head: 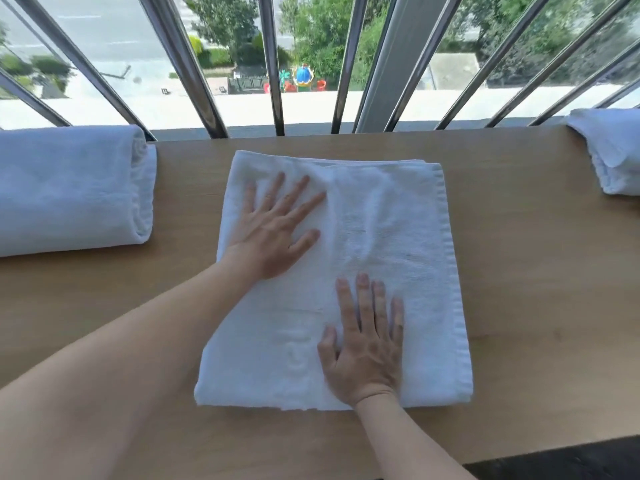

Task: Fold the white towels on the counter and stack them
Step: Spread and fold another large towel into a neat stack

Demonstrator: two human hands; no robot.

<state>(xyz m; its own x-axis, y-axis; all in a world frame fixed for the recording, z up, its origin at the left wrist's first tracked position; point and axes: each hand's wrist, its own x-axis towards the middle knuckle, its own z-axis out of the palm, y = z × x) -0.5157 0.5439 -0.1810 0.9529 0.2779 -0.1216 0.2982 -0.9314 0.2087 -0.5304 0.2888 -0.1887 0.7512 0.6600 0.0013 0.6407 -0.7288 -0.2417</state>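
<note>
The wooden worktop [519,271] carries a folded white towel [398,220] at its centre. The right hand [363,355] lies nearest, the left hand [273,233] further in, each grip spread flat on it. A faint woven mark [294,355] is unreadable. Bare wood flanks it; a second towel [69,188] lies far left, a third towel [613,150] far right.

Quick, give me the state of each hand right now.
Left hand: open, fingers spread, pressing flat on the middle towel.
Right hand: open, pressing flat on the same towel, holding nothing.
</note>
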